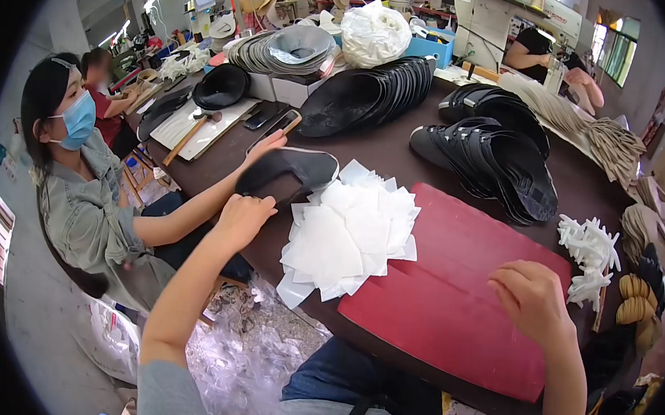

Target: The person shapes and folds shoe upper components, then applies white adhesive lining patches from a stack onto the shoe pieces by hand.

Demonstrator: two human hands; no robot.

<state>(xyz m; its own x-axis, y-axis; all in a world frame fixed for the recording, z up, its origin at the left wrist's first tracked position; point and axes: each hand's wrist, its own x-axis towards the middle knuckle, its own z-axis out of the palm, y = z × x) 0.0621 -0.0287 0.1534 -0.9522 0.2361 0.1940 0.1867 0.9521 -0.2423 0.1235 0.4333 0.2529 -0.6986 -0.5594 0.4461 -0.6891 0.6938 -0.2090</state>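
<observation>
The left hand (245,221) is at the near edge of the black upper (318,168), fingers curled; whether they grip it cannot be determined. A co-worker's hand (262,150) is at the far-left side of the same upper. The upper is located over the table (375,155), just beside the pile of white sheets (346,235). The sheets overlap the red mat (457,293). The right hand (534,299) is positioned over the mat, fingers bent inward; its palm is hidden, so its grip cannot be determined.
</observation>
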